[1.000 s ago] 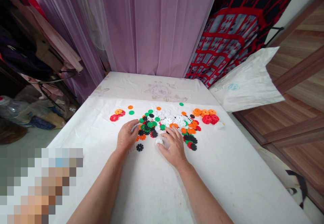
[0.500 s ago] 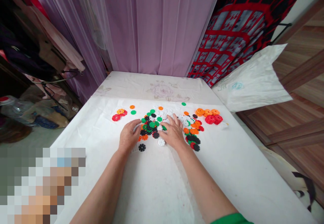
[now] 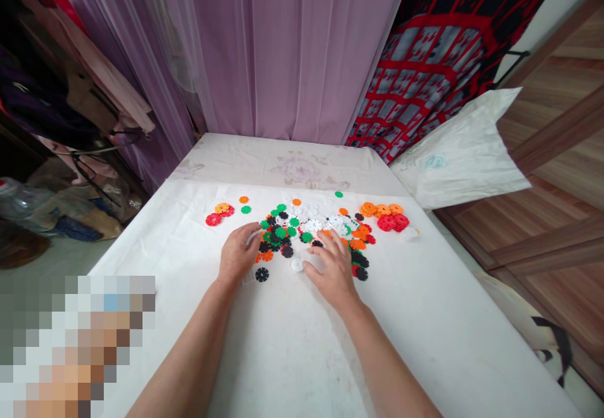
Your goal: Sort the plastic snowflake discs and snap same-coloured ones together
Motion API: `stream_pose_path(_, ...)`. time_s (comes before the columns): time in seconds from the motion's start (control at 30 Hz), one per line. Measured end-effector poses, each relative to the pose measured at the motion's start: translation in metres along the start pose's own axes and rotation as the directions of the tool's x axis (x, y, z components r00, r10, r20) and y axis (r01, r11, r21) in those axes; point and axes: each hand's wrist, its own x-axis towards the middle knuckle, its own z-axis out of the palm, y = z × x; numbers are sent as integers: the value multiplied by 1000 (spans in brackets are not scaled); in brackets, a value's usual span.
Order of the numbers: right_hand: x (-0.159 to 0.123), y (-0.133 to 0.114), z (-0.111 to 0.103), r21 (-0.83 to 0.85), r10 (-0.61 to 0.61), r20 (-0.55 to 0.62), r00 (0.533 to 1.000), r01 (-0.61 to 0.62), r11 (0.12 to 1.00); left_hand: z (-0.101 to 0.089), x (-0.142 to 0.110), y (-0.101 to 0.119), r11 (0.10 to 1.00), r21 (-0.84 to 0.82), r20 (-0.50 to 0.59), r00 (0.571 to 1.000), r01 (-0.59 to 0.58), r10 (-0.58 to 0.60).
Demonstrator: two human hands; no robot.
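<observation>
The left hand, fingers pressed together, sits at the near edge of the disc pile, and I cannot tell if it holds anything. One black disc lies just right of it. The right hand is spread, empty, with one white disc just left of it.

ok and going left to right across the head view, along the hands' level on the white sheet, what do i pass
left hand → black disc → white disc → right hand → second black disc
</observation>
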Motion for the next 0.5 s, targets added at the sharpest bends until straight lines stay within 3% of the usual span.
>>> stream_pose_path(0.13,-13,-9,3,-13,-43,15,999,43,999,0,0,0,1000,5,1,1000,1,-1)
stream_pose_path(0.5,-11,-18,5,-29,-21,35,999,22,999,-1,-1,1,1000,9,7,1000,-3,3)
